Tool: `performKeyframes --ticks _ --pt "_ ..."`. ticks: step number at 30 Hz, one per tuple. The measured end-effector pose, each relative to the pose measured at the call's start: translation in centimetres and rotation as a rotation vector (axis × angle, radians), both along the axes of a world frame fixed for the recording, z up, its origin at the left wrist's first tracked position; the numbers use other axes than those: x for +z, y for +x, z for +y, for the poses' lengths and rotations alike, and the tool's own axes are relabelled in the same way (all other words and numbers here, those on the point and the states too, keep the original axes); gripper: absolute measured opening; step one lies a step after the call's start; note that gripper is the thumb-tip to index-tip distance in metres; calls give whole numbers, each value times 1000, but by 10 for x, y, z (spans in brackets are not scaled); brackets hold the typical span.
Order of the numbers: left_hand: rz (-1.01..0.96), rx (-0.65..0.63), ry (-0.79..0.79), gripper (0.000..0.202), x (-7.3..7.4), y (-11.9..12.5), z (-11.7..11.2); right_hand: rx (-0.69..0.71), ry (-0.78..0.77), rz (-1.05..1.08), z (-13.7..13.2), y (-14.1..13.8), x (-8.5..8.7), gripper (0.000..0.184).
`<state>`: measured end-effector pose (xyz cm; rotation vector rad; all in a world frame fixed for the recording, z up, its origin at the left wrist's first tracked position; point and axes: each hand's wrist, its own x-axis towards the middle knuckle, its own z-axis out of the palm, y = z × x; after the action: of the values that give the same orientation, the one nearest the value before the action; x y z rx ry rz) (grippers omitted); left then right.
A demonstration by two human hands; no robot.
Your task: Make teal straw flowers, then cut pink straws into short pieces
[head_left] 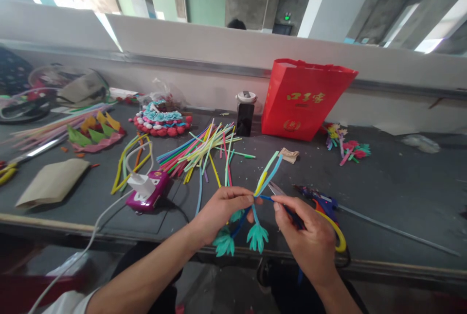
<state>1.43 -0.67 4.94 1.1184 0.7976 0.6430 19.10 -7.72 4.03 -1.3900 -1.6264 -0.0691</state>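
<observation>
My left hand (222,207) pinches a small bundle of coloured pipe cleaners (268,170) at its middle; yellow, green and blue ends fan upward and teal leaf shapes (257,236) hang below. My right hand (310,236) is closed on scissors with a yellow handle (337,234). Their blades (276,189) point toward the bundle, just right of the pinch. A blue strand runs from the bundle into my right hand's fingers. Both hands hover over the near edge of the dark table (394,192).
A pile of loose coloured pipe cleaners (200,151) lies behind my hands. A purple power strip with a white plug (148,190) sits left. A red bag (304,97), a dark jar (245,114), a blue-red flower piece (162,119), a glue gun (314,197) and a brown envelope (53,183) are around.
</observation>
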Motion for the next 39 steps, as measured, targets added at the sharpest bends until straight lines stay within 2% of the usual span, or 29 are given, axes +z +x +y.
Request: performKeyframes --ticks 3,9,17,23,32,39 --pt "-1 -3 20 25 0 2 -1 -31 60 -76 0 -2 1 13" --pt "110 44 248 20 -2 5 -1 -59 91 -244 -2 2 2 13" --pt "257 71 560 21 -10 0 3 50 41 -240 0 6 -2 13" --pt "249 27 616 21 -8 -2 1 122 -59 -112 1 7 1 14" --pt "245 -29 843 17 -1 -2 3 111 -25 -95 -2 13 2 10" --pt "337 34 829 22 1 -4 -1 146 -80 -48 -2 7 7 12"
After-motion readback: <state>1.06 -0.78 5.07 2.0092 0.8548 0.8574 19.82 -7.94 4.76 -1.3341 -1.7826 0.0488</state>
